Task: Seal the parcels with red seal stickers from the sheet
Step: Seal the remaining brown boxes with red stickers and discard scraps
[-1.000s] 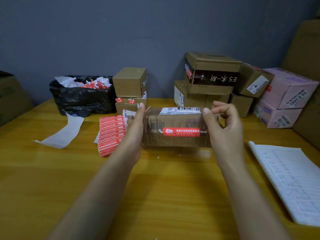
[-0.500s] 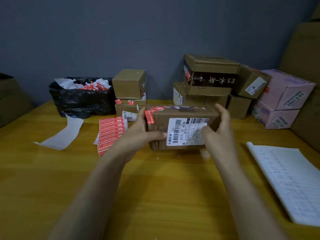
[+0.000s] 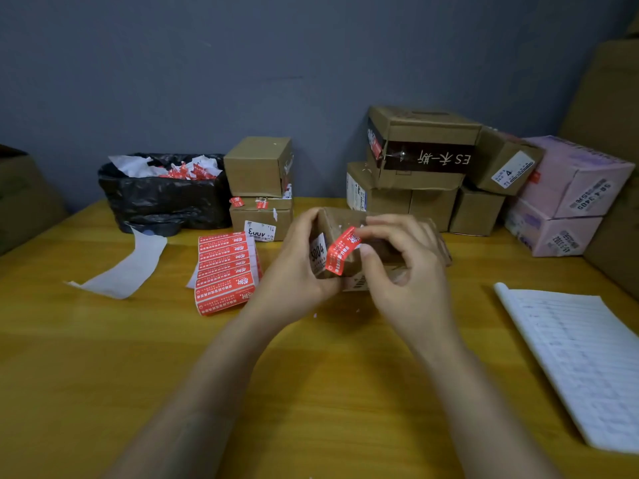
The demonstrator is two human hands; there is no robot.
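Note:
A small brown cardboard parcel (image 3: 337, 223) is held above the wooden table (image 3: 103, 357), one end turned toward me. My left hand (image 3: 294, 267) grips that end from the left and below. A red seal sticker (image 3: 340, 252) runs over the parcel's corner, beside a white number label. My right hand (image 3: 404, 267) curls over the parcel's top, with thumb and forefinger pinching the sticker's upper end. The sheet of red seal stickers (image 3: 224, 271) lies on the table just left of my left hand.
Two sealed boxes (image 3: 259, 188) are stacked behind the sheet. A black bag of peeled backing scraps (image 3: 162, 191) sits at the back left, with a white backing strip (image 3: 128, 267) in front. More parcels (image 3: 422, 160) pile up at the back right. A lined notebook (image 3: 581, 361) lies right.
The parcel has been rotated from its long labelled side facing me to its end facing me. My right hand has shifted from the parcel's right end onto the red sticker at the corner.

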